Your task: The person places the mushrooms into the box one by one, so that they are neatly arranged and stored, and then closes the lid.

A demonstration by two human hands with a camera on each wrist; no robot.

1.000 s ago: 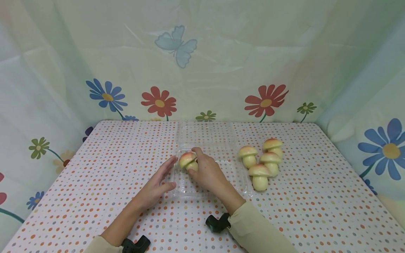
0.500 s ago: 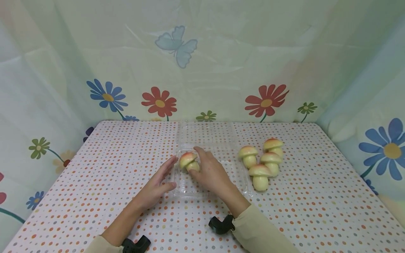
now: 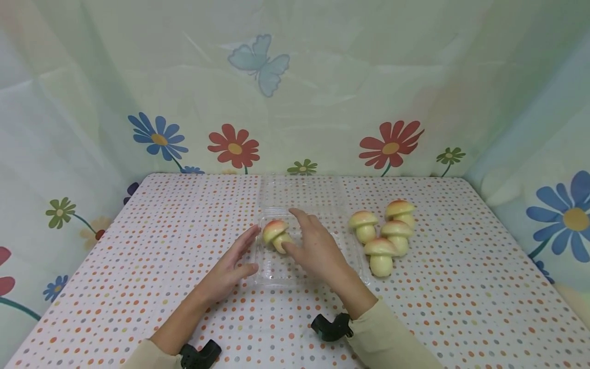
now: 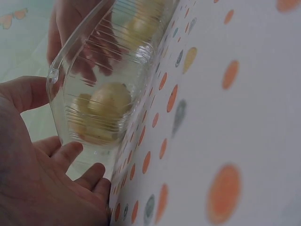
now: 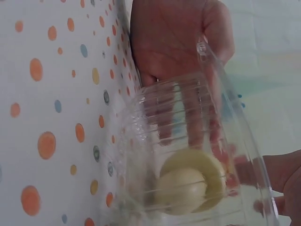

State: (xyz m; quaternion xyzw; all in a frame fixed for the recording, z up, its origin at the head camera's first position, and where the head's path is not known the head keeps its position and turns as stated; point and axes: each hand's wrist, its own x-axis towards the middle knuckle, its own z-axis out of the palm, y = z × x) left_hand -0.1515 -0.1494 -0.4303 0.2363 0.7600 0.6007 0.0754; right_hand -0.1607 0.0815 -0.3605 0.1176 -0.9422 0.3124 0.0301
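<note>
A pale yellow-green toy mushroom (image 3: 275, 233) with a reddish cap lies tilted in the back left of a clear plastic clamshell box (image 3: 281, 283). My right hand (image 3: 318, 251) hovers over the box just right of the mushroom, its fingers loosely extended and thumb tip close to the stem. Along the box's left side stands my left hand (image 3: 228, 274), fingers straight and thumb spread. In the left wrist view, its fingers lie right at the box rim (image 4: 54, 75). Through the ribbed plastic, the right wrist view shows the mushroom's rounded stem (image 5: 181, 190).
Several matching toy mushrooms (image 3: 381, 248) lie clustered on the dotted tablecloth (image 3: 461, 287), right of the box. The box's clear lid (image 3: 301, 192) lies folded back toward the flowered backdrop (image 3: 318, 102). A black wrist camera (image 3: 332, 327) sits at each sleeve.
My right hand has let go of the toy mushroom and drawn back to the right, fingers loosening. The mushroom stays in the box. My left hand holds its place.
</note>
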